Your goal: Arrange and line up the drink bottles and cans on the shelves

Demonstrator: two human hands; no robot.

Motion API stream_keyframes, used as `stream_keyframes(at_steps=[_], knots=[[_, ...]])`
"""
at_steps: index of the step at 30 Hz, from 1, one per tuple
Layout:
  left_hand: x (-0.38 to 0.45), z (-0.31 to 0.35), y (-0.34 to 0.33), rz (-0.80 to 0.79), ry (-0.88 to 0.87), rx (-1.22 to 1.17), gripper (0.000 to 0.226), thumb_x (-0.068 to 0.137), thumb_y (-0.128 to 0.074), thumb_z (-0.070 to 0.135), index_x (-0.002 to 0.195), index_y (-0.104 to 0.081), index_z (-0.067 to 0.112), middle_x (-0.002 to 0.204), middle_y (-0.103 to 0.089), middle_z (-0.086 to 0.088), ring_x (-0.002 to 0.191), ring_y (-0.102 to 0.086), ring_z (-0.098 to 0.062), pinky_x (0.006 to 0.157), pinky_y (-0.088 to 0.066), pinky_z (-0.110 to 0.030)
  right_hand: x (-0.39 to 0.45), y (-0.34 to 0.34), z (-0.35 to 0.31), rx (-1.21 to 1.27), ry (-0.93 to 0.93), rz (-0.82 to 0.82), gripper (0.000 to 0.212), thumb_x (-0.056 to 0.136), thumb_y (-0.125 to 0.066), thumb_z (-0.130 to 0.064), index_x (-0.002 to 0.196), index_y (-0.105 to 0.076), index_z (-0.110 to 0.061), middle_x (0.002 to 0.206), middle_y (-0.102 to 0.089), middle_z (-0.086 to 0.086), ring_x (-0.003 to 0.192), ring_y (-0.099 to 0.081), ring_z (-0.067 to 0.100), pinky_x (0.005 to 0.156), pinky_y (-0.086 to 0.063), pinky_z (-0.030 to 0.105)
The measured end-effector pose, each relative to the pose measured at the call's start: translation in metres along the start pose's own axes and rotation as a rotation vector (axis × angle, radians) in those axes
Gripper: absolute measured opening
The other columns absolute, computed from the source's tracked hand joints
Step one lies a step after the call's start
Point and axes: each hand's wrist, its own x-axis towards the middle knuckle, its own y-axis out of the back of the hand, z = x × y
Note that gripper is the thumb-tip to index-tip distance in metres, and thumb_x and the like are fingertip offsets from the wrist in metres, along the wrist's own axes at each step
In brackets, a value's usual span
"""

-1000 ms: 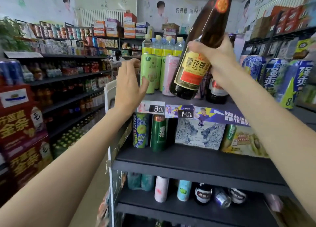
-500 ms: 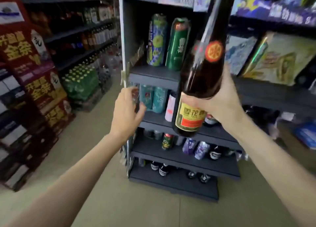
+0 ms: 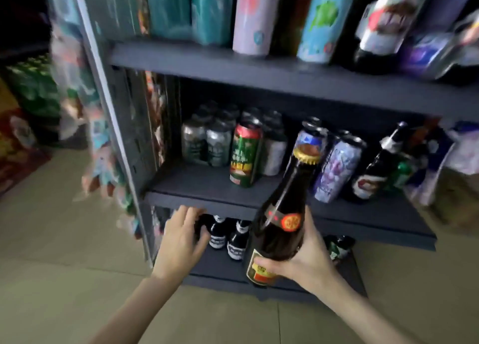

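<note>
Dark grey store shelving (image 3: 259,69) fills the upper and middle frame, with pale floor tiles below. At lower centre the right hand (image 3: 303,255) grips a dark brown beer bottle (image 3: 278,224) around its lower body, thumb across the yellow label, the gold cap pointing up and slightly right in front of the middle shelf. The left hand (image 3: 181,237) reaches toward the bottom shelf at lower centre-left, fingers loosely spread and holding nothing, just beside two small dark bottles (image 3: 228,237) standing there. On the middle shelf, a green and red can (image 3: 245,157) stands forward of a cluster of grey cans (image 3: 207,141), and purple cans (image 3: 337,167) lean unevenly, so the lining-up looks far from finished; the held bottle has yet to be given a place, probably among the bottom-shelf bottles. Motion blur smears the labels, the left edge of the frame is unreadable, the bottom shelf's rear is hidden behind hands and bottle, and the top row is cut off.
</note>
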Motion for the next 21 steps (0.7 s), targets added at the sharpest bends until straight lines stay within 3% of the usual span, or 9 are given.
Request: stream_keyframes(at_steps=[6,10,13,18,21], knots=[[-0.063,-0.061,-0.108,-0.068,0.084,-0.058,0.037,0.080,-0.041,0.035,0.115,-0.048,0.024,0.101,-0.054,-0.003,0.090,-0.058,-0.026,0.078,-0.049,-0.044,-0.034,-0.033,0.131,-0.087,-0.040,0.049,0.084,0.039,-0.080,-0.045,0.113,-0.040,-0.047,0.106,-0.060,-0.022,0.101,-0.055,-0.008,0.082,-0.040,0.007],[-0.098,-0.086,-0.133,-0.095,0.171,-0.061,0.037,0.082,-0.051,0.031,0.119,-0.045,0.026,0.104,-0.051,-0.004,0.098,-0.055,-0.027,0.083,-0.046,-0.040,-0.046,-0.061,0.173,-0.109,-0.082,0.058,0.085,0.039,-0.079,-0.047,0.109,-0.033,-0.063,0.110,-0.058,-0.023,0.105,-0.054,-0.007,0.085,-0.042,0.011],[-0.101,-0.104,-0.128,-0.058,0.317,-0.057,0.041,0.083,-0.063,0.012,0.122,-0.050,0.014,0.108,-0.049,-0.009,0.103,-0.052,-0.029,0.086,-0.042,-0.038,-0.046,-0.075,0.184,-0.117,-0.105,0.022,0.084,0.042,-0.081,-0.044,0.110,-0.033,-0.060,0.113,-0.057,-0.021,0.107,-0.053,-0.004,0.087,-0.043,0.017],[-0.089,-0.117,-0.125,-0.027,0.425,-0.083,0.050,0.082,-0.066,0.009,0.127,-0.045,0.012,0.116,-0.049,-0.014,0.102,-0.050,-0.032,0.085,-0.041,-0.034,-0.029,-0.102,0.197,-0.214,-0.072,-0.069,0.089,0.050,-0.087,-0.034,0.113,-0.029,-0.059,0.121,-0.052,-0.010,0.113,-0.049,0.007,0.092,-0.041,0.025],[-0.082,-0.129,-0.129,-0.024,0.488,-0.094,0.059,0.082,-0.066,0.010,0.134,-0.040,0.016,0.124,-0.046,-0.017,0.109,-0.050,-0.035,0.088,-0.041,-0.037,-0.012,-0.122,0.201,-0.206,-0.045,-0.094,0.090,0.052,-0.086,-0.031,0.124,-0.033,-0.044,0.121,-0.048,-0.007,0.112,-0.048,0.009,0.093,-0.041,0.027]])
